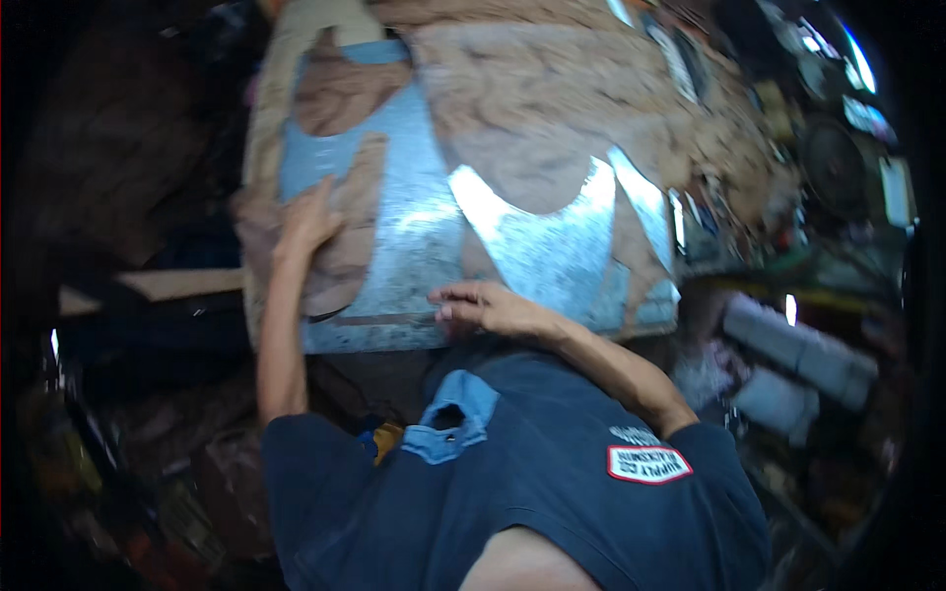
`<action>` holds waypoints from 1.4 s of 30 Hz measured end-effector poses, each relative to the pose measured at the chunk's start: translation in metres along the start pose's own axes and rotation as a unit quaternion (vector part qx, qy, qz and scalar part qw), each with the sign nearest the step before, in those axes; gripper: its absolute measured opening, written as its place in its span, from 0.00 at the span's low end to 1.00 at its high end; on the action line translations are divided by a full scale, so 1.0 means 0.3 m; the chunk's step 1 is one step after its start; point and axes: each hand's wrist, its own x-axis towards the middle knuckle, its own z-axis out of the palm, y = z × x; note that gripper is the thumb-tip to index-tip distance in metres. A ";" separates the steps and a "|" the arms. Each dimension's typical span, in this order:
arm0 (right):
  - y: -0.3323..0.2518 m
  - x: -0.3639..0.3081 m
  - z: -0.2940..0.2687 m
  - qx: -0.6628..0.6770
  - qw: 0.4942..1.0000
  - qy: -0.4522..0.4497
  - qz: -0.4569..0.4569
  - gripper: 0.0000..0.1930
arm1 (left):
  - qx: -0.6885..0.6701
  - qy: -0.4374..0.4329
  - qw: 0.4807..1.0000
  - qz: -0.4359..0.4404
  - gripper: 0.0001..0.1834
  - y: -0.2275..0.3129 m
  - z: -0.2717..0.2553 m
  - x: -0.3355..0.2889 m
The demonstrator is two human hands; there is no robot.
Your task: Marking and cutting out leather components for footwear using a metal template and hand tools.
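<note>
Left hand (pixel 310 222), right hand (pixel 478 305) flat on metal sheet (pixel 414 227), grip wide.

I count one metal sheet (pixel 434 246), galvanized, with curved cut-outs along its edges; three cut-outs are clear to me, others are too blurred to tally. One wooden table (pixel 552 89) lies under it. Two hands in view: one left hand (pixel 310 222) and one right hand (pixel 483 307), both flat on the sheet. One wooden plank (pixel 182 284) at the left. I note at least two pale cylindrical rolls (pixel 798 360) at the right. The clutter beyond is too blurred to count.
</note>
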 end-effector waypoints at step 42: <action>0.174 -0.427 -0.783 -0.360 0.828 0.426 0.051 0.31 | -0.073 0.044 0.996 0.038 0.41 0.639 0.234 0.013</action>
